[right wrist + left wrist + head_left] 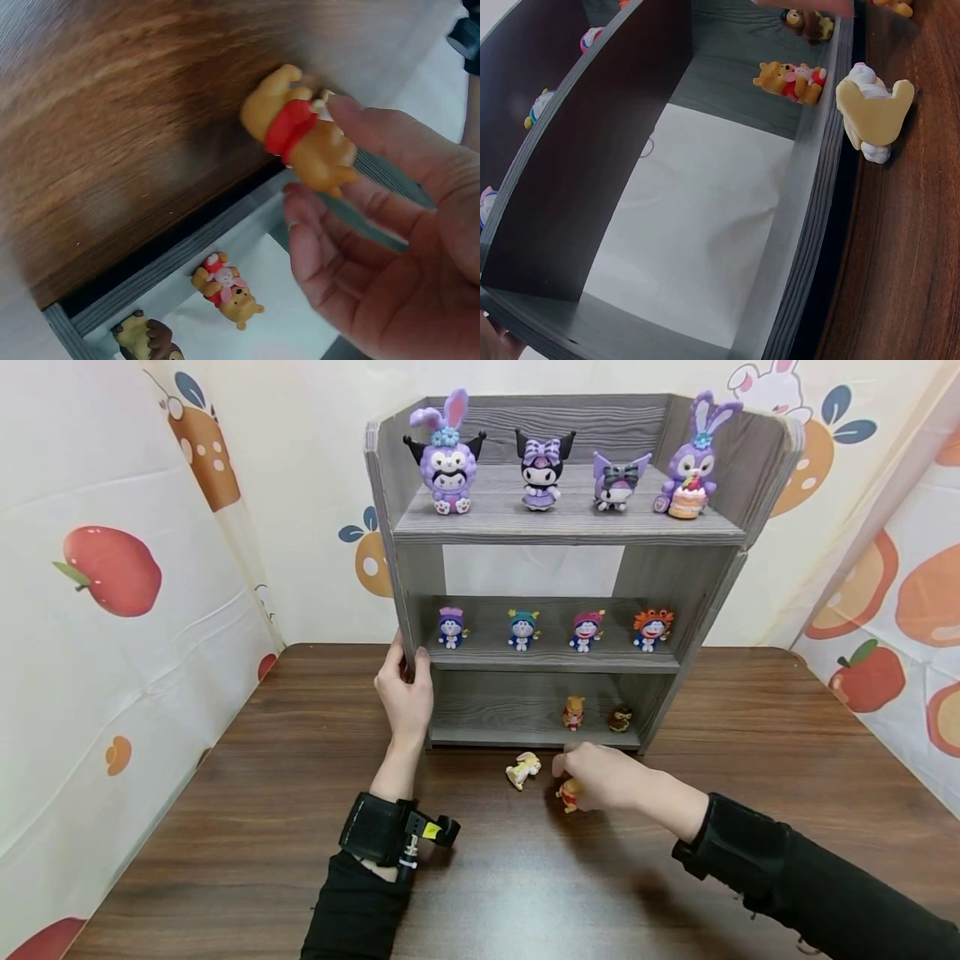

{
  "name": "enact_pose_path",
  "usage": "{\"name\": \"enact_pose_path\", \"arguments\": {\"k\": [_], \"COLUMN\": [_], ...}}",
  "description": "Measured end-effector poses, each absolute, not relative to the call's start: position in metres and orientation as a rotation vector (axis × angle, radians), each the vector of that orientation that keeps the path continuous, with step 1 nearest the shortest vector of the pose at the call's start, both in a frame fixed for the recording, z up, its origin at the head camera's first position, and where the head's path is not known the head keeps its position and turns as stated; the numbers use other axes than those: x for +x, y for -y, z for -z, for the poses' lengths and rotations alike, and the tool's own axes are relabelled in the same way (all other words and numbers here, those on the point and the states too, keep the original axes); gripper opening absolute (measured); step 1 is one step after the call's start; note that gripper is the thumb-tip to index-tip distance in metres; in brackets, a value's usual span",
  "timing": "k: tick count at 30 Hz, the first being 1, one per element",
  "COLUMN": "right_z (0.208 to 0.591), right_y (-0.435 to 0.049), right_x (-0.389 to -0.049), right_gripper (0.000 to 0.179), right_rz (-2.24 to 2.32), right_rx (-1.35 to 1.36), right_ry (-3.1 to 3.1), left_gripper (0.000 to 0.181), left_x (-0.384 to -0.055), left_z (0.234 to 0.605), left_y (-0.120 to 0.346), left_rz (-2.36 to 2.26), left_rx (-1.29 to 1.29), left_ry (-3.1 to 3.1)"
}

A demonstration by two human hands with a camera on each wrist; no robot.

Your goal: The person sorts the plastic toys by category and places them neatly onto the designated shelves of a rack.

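Observation:
My left hand grips the lower left side panel of a grey wooden shelf, thumb in front. In front of the bottom board, my right hand pinches a yellow bear figurine with a red shirt between thumb and fingers. The bear is tipped head toward the shelf in the right wrist view. Left of that hand, a cream rabbit figurine lies on the table. On the bottom board stand a bear figurine holding a small pink figure and a brown owl figurine.
Several blue figurines in colourful hats, one a crab-hat figurine, line the middle board. Larger purple figurines, among them a rabbit with a cake, stand on top. The brown wooden table meets fruit-printed cloth at the sides and back.

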State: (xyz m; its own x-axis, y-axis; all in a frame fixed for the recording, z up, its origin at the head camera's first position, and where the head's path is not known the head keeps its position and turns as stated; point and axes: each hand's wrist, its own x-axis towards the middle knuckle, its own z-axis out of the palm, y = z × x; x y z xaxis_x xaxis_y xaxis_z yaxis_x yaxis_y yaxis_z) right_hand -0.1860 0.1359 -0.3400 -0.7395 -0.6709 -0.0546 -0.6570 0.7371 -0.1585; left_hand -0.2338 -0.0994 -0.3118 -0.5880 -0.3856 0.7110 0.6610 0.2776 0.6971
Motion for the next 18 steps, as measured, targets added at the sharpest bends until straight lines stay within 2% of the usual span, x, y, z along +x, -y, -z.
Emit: {"name": "enact_pose_path", "arguments": {"k": [5, 9, 18], "right_z": [0.341, 0.349, 0.362], "right_y": [-0.138, -0.137, -0.131], "right_x": [-0.179, -0.173, -0.169], "right_gripper": [0.033, 0.026, 0.031], "right_rz": [0.303, 0.446, 0.481], "right_rx": [-0.95, -0.88, -0.727], "right_ry": [-2.961, -3.04, -3.194], "left_gripper": [0.036, 0.037, 0.038], "left_x": [-0.233, -0.232, -0.247], "left_z": [0.311, 0.31, 0.324], "left_y": [0.099, 0.099, 0.103], "left_rz": [1.486, 1.495, 1.493], "left_rx": [-0.262, -0.245, -0.238], "left_ry": [1.66, 1.665, 1.663]}}
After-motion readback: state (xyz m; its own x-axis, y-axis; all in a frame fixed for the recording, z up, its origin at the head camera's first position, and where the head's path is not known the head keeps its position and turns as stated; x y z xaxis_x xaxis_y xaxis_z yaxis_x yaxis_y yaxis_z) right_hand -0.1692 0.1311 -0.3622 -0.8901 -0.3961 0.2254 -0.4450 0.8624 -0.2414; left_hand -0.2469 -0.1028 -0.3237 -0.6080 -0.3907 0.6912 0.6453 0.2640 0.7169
